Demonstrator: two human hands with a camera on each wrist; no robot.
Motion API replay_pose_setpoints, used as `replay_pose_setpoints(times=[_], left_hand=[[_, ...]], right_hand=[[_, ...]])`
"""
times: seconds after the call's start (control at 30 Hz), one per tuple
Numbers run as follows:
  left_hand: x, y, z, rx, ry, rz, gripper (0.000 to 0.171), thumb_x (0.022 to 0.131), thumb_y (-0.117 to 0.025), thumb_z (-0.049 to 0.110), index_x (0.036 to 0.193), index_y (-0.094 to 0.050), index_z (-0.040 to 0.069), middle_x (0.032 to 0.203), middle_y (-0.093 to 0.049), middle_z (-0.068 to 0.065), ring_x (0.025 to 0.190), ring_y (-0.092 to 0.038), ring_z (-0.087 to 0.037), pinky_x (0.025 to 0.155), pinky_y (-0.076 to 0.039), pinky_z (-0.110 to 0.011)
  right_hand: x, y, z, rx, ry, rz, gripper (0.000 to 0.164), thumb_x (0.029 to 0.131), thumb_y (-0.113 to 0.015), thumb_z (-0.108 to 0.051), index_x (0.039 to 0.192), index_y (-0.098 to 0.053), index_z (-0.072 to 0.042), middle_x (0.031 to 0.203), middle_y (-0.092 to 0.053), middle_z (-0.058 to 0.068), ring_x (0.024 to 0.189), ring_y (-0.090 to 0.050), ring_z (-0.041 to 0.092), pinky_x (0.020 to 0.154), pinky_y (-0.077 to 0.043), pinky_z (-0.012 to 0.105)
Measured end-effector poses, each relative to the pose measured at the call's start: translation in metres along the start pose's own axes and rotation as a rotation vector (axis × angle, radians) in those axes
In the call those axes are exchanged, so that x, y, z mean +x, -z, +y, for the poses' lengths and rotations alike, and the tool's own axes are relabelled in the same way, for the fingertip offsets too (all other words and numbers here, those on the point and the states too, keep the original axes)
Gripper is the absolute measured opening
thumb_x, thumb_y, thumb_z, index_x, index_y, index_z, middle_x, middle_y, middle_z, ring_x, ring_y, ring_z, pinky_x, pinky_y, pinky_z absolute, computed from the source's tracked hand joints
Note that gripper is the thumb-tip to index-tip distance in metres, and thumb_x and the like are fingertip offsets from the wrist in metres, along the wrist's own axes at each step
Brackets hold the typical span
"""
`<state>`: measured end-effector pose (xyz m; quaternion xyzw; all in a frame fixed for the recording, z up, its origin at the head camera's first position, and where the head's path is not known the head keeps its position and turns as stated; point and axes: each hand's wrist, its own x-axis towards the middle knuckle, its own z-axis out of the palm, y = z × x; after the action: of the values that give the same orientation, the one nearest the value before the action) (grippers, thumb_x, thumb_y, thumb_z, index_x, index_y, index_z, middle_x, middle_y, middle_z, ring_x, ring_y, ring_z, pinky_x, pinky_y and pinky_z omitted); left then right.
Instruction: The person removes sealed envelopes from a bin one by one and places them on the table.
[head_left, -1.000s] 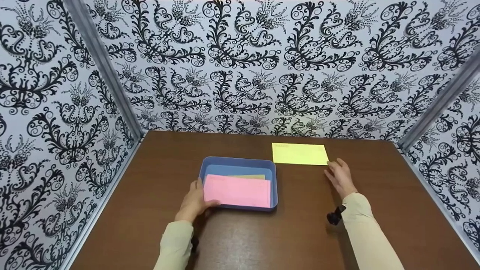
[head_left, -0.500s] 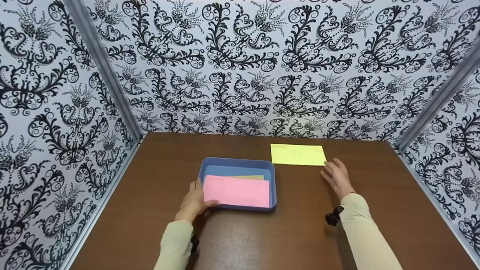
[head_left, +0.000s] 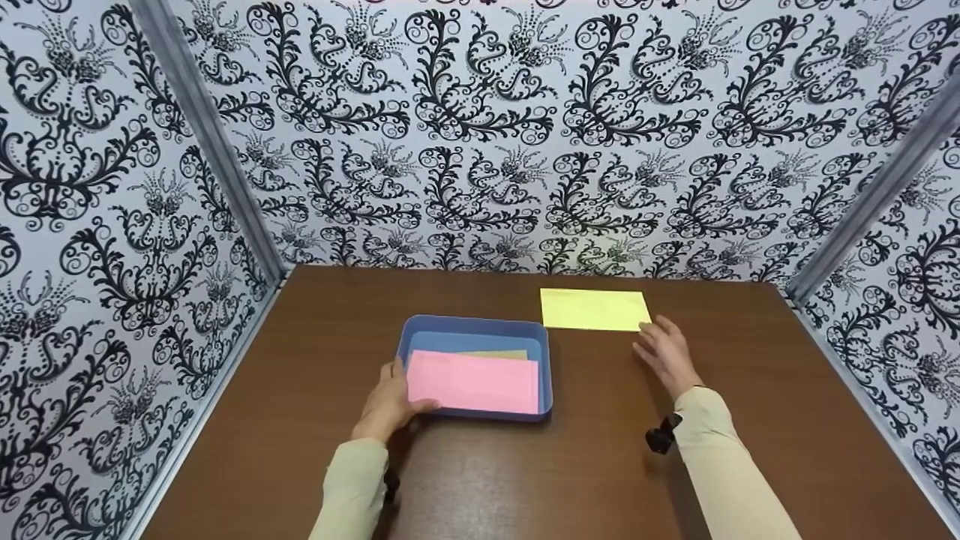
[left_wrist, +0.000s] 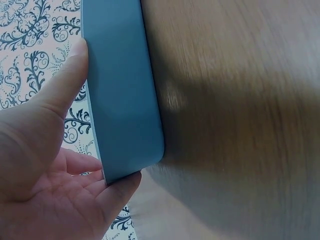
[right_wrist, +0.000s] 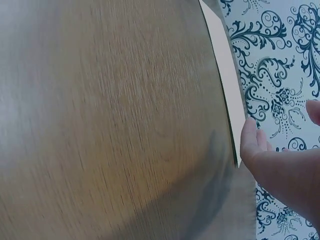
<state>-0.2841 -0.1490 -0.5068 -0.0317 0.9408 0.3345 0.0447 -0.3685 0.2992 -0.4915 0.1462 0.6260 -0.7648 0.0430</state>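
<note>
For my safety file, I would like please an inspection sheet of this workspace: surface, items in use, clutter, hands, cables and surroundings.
Surface: brown wood-grain table, light reflecting on its near part.
Items in use: blue tray holding a pink paper that partly covers a dull yellow paper; bright yellow paper on the table, beyond the tray's far right corner.
Clutter: nothing seen.
Hands: left hand grips the tray's near left corner; right hand is at the bright yellow paper's near right corner, contact unclear.
Cables: nothing seen.
Surroundings: white walls with black scrollwork, grey corner posts.

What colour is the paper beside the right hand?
Bright yellow; the paper shows best in the head view.
</note>
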Motion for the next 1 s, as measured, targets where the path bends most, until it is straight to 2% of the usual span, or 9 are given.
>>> replay_pose_setpoints(times=[0.4, 0.53, 0.77, 0.83, 0.9, 1.0], left_hand=[[0.003, 0.0, 0.003, 0.027, 0.008, -0.014, 0.117, 0.077, -0.085, 0.041, 0.154, -0.015, -0.012, 0.154, -0.028, -0.034, 0.131, -0.047, -0.051, 0.11, -0.04, -0.058], [0.005, 0.0, 0.004, 0.057, 0.018, -0.022, 0.117, 0.077, -0.085, 0.042, 0.153, -0.015, -0.013, 0.155, -0.027, -0.034, 0.132, -0.046, -0.052, 0.11, -0.04, -0.057], [0.003, 0.001, 0.004, 0.048, 0.022, -0.02, 0.117, 0.077, -0.085, 0.041, 0.153, -0.015, -0.013, 0.154, -0.027, -0.035, 0.132, -0.046, -0.052, 0.11, -0.04, -0.058], [0.002, 0.001, 0.003, 0.049, 0.027, -0.019, 0.117, 0.077, -0.085, 0.041, 0.154, -0.015, -0.013, 0.154, -0.028, -0.035, 0.131, -0.046, -0.052, 0.11, -0.04, -0.058], [0.001, 0.001, 0.003, 0.049, 0.031, -0.016, 0.118, 0.077, -0.085, 0.042, 0.154, -0.015, -0.013, 0.153, -0.028, -0.035, 0.13, -0.047, -0.052, 0.109, -0.041, -0.058], [0.002, 0.001, 0.003, 0.05, 0.032, -0.017, 0.118, 0.076, -0.085, 0.043, 0.154, -0.015, -0.013, 0.153, -0.029, -0.034, 0.13, -0.048, -0.051, 0.109, -0.041, -0.058]], right_hand=[[-0.005, -0.004, 0.004, -0.035, -0.016, -0.026, 0.075, 0.105, -0.044, -0.018, 0.161, 0.006, -0.01, 0.168, -0.006, 0.015, 0.153, -0.022, 0.027, 0.122, -0.03, 0.037], [-0.007, -0.006, 0.004, -0.051, -0.013, -0.028, 0.075, 0.105, -0.044, -0.017, 0.161, 0.005, -0.009, 0.168, -0.009, 0.016, 0.153, -0.024, 0.028, 0.121, -0.031, 0.038], [-0.009, -0.013, 0.003, -0.049, -0.01, -0.034, 0.072, 0.105, -0.046, -0.017, 0.161, 0.0, -0.006, 0.167, -0.013, 0.017, 0.15, -0.027, 0.03, 0.12, -0.032, 0.036], [-0.011, -0.017, 0.002, -0.054, -0.007, -0.037, 0.072, 0.105, -0.046, -0.016, 0.16, -0.002, -0.005, 0.166, -0.015, 0.018, 0.142, -0.039, 0.025, 0.12, -0.034, 0.036], [-0.012, -0.021, 0.001, -0.057, -0.001, -0.042, 0.071, 0.105, -0.047, -0.016, 0.16, -0.004, -0.003, 0.164, -0.017, 0.02, 0.126, -0.053, 0.016, 0.119, -0.036, 0.036], [-0.012, -0.027, 0.0, -0.062, 0.013, -0.058, 0.07, 0.104, -0.048, -0.015, 0.16, -0.007, -0.002, 0.163, -0.019, 0.02, 0.099, -0.059, 0.001, 0.118, -0.037, 0.036]])
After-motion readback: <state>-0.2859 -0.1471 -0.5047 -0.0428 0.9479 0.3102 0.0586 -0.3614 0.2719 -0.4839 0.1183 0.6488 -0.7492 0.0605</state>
